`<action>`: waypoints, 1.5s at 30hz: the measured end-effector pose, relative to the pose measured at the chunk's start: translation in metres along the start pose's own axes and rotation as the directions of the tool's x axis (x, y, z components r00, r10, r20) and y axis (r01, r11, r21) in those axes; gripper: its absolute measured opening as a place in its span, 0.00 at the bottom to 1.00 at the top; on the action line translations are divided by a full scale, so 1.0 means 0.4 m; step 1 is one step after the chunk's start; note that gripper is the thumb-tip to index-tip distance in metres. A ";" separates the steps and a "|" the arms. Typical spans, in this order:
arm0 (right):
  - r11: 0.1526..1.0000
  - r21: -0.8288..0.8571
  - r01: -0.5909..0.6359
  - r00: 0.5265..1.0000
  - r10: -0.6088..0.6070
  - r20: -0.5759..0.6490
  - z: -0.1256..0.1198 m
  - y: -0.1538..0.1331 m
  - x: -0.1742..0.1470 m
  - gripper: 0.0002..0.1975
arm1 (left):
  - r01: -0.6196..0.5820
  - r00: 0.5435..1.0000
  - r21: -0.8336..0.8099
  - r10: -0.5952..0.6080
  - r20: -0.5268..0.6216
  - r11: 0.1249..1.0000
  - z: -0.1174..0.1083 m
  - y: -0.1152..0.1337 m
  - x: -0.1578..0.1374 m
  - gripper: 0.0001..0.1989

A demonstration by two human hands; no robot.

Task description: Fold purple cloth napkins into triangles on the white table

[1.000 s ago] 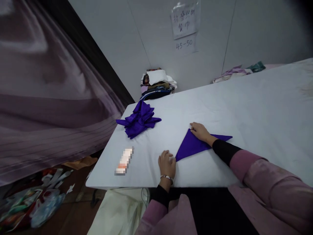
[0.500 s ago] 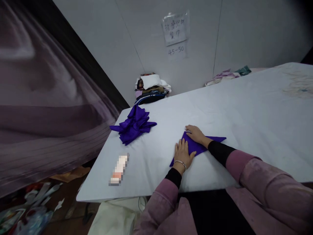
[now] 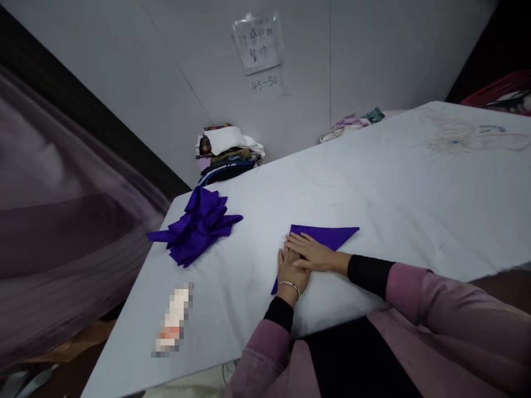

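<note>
A purple cloth napkin [image 3: 326, 234], folded to a triangle, lies flat on the white-covered table [image 3: 249, 309]. My left hand [image 3: 291, 273] presses flat on its left part, fingers stretched out. Across the back of its fingers lies my right hand [image 3: 313, 253], also flat with fingers extended, covering part of the napkin. One corner of the napkin points right, past the right hand, and another shows at lower left beside my left wrist. Neither hand grips the cloth.
A loose heap of purple napkins [image 3: 199, 224] lies at the table's left. In front of it is a pixelated strip [image 3: 174, 320]. Folded clothes [image 3: 230, 152] are stacked by the wall, with more cloth [image 3: 348, 124] at the back edge. A handwritten sign [image 3: 258, 44] hangs above.
My right hand has moved from the napkin's top corner down onto my left hand, uncovering the upper edge. The camera view has turned to the right.
</note>
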State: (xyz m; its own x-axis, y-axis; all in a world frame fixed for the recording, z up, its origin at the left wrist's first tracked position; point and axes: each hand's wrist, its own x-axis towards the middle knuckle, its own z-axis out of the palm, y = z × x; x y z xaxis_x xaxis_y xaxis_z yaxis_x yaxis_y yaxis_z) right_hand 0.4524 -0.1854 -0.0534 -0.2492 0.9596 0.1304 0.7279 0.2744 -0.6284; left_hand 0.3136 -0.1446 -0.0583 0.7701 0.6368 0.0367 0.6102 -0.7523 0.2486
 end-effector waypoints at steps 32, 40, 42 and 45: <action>0.994 -0.106 -0.012 1.000 0.015 0.026 -0.005 -0.033 0.012 0.37 | -0.015 0.998 0.187 0.002 0.070 0.982 0.006 -0.002 0.001 0.29; 0.958 -0.284 -0.041 0.999 0.034 -0.028 -0.033 0.105 0.002 0.38 | 0.049 0.997 0.109 -0.054 0.048 0.993 0.001 0.006 0.001 0.35; 0.943 -0.329 -0.050 0.998 0.039 -0.041 -0.054 0.137 -0.005 0.38 | 0.054 0.997 0.101 -0.059 0.053 0.993 -0.001 0.009 -0.001 0.36; 0.930 -0.363 -0.060 0.998 0.045 -0.051 -0.070 0.166 -0.014 0.37 | 0.076 0.995 0.100 -0.082 0.049 0.992 -0.007 0.001 -0.021 0.37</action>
State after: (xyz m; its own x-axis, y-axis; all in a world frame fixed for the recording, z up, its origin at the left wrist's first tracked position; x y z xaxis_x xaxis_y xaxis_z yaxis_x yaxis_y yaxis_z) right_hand 0.5201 -0.1707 -0.0744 -0.1837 0.9728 0.1412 0.9236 0.2200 -0.3139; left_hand 0.3068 -0.1497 -0.0558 0.7259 0.6871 -0.0307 0.6828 -0.7145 0.1526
